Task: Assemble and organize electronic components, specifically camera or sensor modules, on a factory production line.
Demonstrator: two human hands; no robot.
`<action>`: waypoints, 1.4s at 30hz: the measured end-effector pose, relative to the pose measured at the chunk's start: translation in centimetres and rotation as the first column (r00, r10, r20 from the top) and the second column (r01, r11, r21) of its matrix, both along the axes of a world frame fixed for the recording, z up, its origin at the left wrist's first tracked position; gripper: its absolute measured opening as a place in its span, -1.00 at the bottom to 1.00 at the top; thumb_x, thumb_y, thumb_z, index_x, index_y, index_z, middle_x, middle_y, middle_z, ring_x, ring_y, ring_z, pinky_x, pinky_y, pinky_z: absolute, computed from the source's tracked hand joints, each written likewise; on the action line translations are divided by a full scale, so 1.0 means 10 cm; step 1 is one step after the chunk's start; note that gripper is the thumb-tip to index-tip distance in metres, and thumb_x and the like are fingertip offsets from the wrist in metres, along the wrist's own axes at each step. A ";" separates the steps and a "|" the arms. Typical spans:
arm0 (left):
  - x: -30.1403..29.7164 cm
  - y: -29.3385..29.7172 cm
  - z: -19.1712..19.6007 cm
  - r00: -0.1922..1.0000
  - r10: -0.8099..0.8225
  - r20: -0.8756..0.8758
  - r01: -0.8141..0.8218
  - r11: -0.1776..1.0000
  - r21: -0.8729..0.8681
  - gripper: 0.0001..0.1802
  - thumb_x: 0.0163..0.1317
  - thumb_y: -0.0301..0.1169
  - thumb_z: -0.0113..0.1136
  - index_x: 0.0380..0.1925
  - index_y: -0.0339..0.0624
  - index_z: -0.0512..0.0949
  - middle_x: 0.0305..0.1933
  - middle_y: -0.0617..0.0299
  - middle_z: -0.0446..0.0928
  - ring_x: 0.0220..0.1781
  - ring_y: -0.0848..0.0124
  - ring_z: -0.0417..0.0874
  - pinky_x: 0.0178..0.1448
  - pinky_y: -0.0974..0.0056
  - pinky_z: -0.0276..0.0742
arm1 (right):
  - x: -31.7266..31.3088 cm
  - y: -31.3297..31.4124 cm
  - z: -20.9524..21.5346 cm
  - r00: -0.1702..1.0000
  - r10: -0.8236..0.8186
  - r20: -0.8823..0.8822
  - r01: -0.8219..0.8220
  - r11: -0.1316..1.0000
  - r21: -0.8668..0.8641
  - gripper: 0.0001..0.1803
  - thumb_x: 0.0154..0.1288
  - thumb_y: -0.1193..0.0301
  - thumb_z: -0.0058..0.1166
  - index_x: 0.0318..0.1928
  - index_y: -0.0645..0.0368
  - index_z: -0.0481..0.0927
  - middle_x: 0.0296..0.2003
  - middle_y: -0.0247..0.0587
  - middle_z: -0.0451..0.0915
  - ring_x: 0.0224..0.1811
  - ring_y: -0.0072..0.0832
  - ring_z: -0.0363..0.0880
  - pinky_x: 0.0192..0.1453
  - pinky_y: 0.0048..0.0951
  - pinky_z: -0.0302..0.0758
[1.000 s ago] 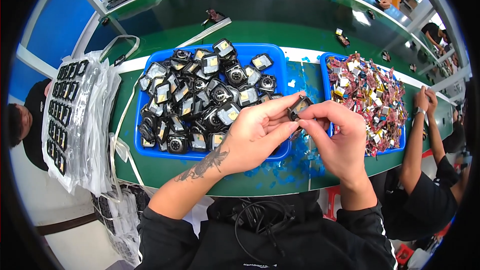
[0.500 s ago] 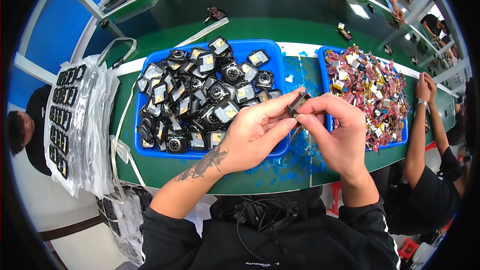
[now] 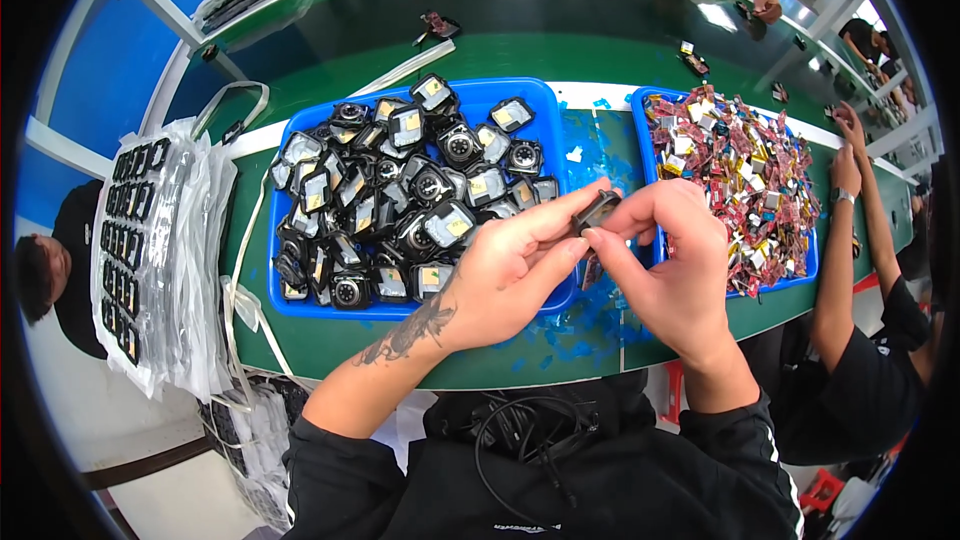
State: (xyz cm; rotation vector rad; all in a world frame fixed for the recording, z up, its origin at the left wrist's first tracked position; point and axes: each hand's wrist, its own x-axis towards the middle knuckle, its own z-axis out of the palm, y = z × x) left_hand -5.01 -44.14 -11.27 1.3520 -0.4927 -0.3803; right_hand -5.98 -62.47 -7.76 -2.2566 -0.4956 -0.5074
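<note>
Both of my hands meet over the gap between two blue trays, around a small black watch case (image 3: 598, 208). My left hand (image 3: 515, 265) is closed on its left side, with fingers and thumb gripping it. With thumb and index finger, my right hand (image 3: 675, 260) pinches the near right edge of the case. A thin reddish strip (image 3: 591, 272) hangs below the case between the hands; its upper end is hidden by my fingers. Left of my hands, the blue tray (image 3: 545, 100) is heaped with black watch cases (image 3: 430, 185), some showing round sensor backs, others pale inner faces.
The right blue tray (image 3: 645, 130) holds a pile of reddish flex parts (image 3: 740, 190). Blue film scraps (image 3: 570, 340) litter the green table. Black frames in clear trays (image 3: 150, 250) are stacked at left. Loose parts lie on the conveyor (image 3: 330, 50). A co-worker's arm (image 3: 840, 240) reaches in at right.
The watch case has tilted slightly in my hands, and the reddish strip below shows more. The co-worker's hands at right have moved apart, one reaching farther over the line. Parts on the conveyor have shifted slightly.
</note>
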 end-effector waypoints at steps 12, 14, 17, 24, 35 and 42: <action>-0.01 -0.01 0.09 0.999 0.008 -0.047 -0.009 0.999 -0.039 -0.52 0.45 -0.57 -0.11 0.35 -0.45 0.26 0.34 -0.01 0.40 0.29 0.35 0.49 0.31 0.27 0.48 | -0.03 -0.05 -0.14 0.993 0.015 0.116 -0.040 0.975 0.220 -0.55 -0.24 0.48 0.55 -0.37 0.15 0.49 -0.39 -0.23 0.49 -0.34 -0.29 0.50 -0.22 -0.32 0.40; -0.03 -0.10 0.11 0.987 0.099 -0.130 -0.124 0.971 -0.204 -0.48 0.47 -0.57 -0.08 0.40 -0.40 0.20 0.25 0.05 0.46 0.22 0.42 0.52 0.31 0.28 0.45 | -0.14 -0.02 -0.09 0.981 0.072 0.180 -0.097 0.986 0.136 -0.39 -0.34 0.41 0.61 -0.19 0.16 0.55 -0.33 -0.17 0.50 -0.25 -0.22 0.52 -0.17 -0.28 0.48; 0.01 -0.07 0.12 0.989 0.039 -0.144 -0.078 0.957 -0.279 -0.47 0.46 -0.59 -0.11 0.41 -0.38 0.17 0.21 0.02 0.48 0.23 0.40 0.51 0.32 0.25 0.45 | -0.21 0.01 -0.19 0.970 0.080 0.230 -0.085 0.996 0.014 -0.42 -0.21 0.51 0.55 -0.09 0.20 0.57 -0.28 -0.13 0.53 -0.26 -0.21 0.56 -0.19 -0.32 0.53; -0.03 -0.03 0.10 0.716 0.136 0.685 -0.315 0.938 0.144 -0.58 0.14 -0.76 0.08 0.00 -0.29 0.63 0.14 -0.21 0.54 0.05 0.11 0.69 0.03 0.21 0.63 | -0.25 0.00 -0.18 0.937 0.250 -0.243 0.046 0.602 0.797 -0.74 0.22 0.72 0.20 -0.08 0.35 0.51 -0.23 -0.20 0.62 -0.20 -0.61 0.63 -0.12 -0.58 0.65; 0.03 -0.05 -0.03 0.380 0.171 0.909 -0.566 0.820 0.082 -0.56 -0.12 -0.64 0.43 -0.12 -0.21 0.70 -0.05 -0.08 0.65 -0.20 0.20 0.75 -0.19 0.27 0.69 | -0.24 -0.10 -0.16 0.875 0.350 -0.333 0.034 0.642 0.766 -0.85 0.32 0.68 0.10 -0.11 0.37 0.54 -0.25 -0.20 0.65 -0.21 -0.57 0.67 -0.11 -0.55 0.65; -0.03 -0.03 0.03 0.592 0.182 0.785 -0.495 0.851 0.176 -0.64 -0.04 -0.57 0.42 -0.14 -0.20 0.70 -0.13 0.00 0.61 -0.31 0.24 0.72 -0.29 0.28 0.66 | -0.19 -0.26 -0.07 0.690 0.554 -0.465 0.099 0.564 0.820 -0.90 0.41 0.56 0.06 -0.14 0.35 0.54 -0.32 -0.23 0.66 -0.27 -0.55 0.69 -0.15 -0.54 0.66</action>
